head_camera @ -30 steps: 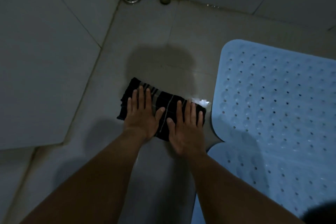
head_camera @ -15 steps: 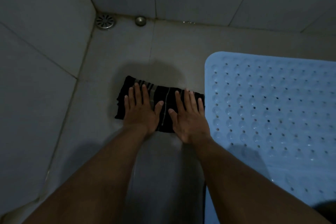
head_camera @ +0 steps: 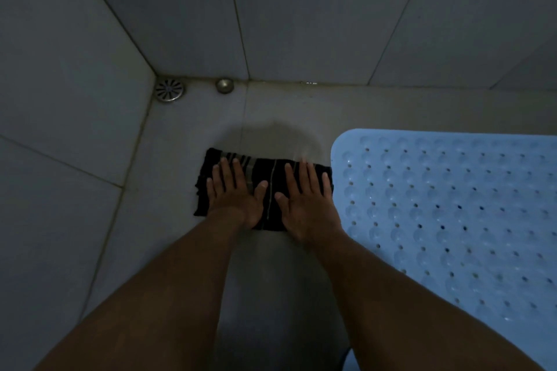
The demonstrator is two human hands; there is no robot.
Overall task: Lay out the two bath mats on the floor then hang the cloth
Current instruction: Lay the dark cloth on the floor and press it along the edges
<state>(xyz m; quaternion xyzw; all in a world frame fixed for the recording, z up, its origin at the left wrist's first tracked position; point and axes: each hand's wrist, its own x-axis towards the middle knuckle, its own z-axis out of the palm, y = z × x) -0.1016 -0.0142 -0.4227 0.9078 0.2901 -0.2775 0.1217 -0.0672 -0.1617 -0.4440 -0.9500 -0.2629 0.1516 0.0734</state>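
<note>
A folded black cloth [head_camera: 272, 172] with thin pale stripes lies flat on the tiled floor, just left of a light blue bath mat [head_camera: 452, 220] full of holes and bumps. My left hand [head_camera: 233, 194] rests palm down on the cloth's left half, fingers spread. My right hand [head_camera: 306, 199] lies flat on its right half, close to the mat's edge. Neither hand grips anything. Only one mat shows as a single piece; its right part runs out of view.
A round metal floor drain [head_camera: 169, 90] sits in the corner, with a small metal knob [head_camera: 225, 85] beside it. Tiled walls [head_camera: 301, 15] close in on the far side and the left. The bare floor [head_camera: 271, 280] between my arms is dim.
The view has tilted up, showing more wall. Both hands stay flat on the cloth, which has kept its place beside the mat.
</note>
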